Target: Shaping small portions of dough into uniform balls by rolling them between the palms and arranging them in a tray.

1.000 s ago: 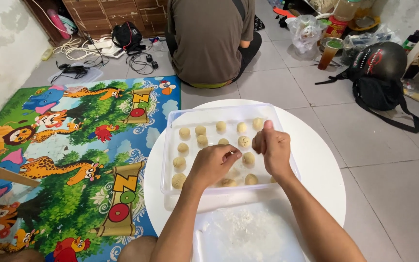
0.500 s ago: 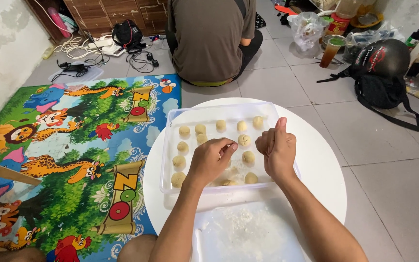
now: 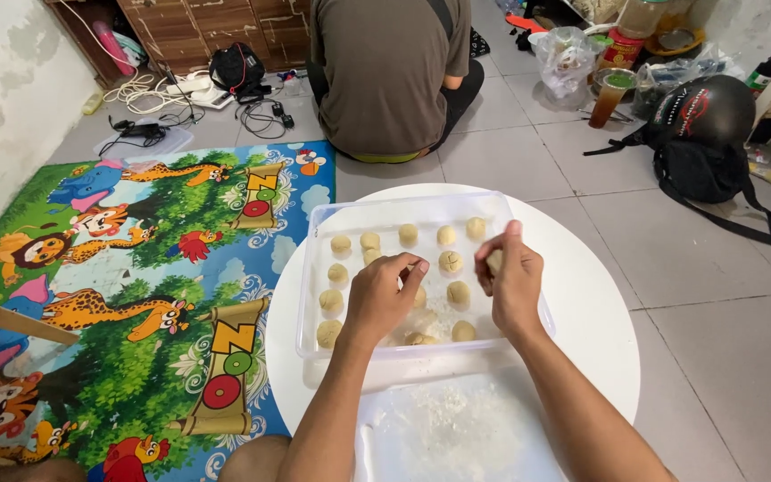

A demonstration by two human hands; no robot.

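Head view, looking down: my left hand [image 3: 379, 295] hovers over the clear plastic tray [image 3: 314, 295], fingers curled downward and touching the pale dough balls [image 3: 449, 261] near the tray's middle; I cannot tell whether it grips one of them. My right hand [image 3: 510, 281] is raised just beside it at the tray's right side, fingers closed around a small dough piece [image 3: 494, 261] that peeks out between thumb and forefinger. The two hands are near each other but not touching. The dough balls lie in loose rows inside the tray, one of them scored with a cross on top. The tray sits on a round white surface [image 3: 591, 312], and in front of it, nearer to me, lies a floured sheet [image 3: 457, 428]. To my left a colourful animal play mat [image 3: 136, 295] covers the floor. Beyond the surface a person in a brown shirt [image 3: 390, 71] sits with their back to me, and a black helmet [image 3: 702, 112] rests on the tiles at the right.
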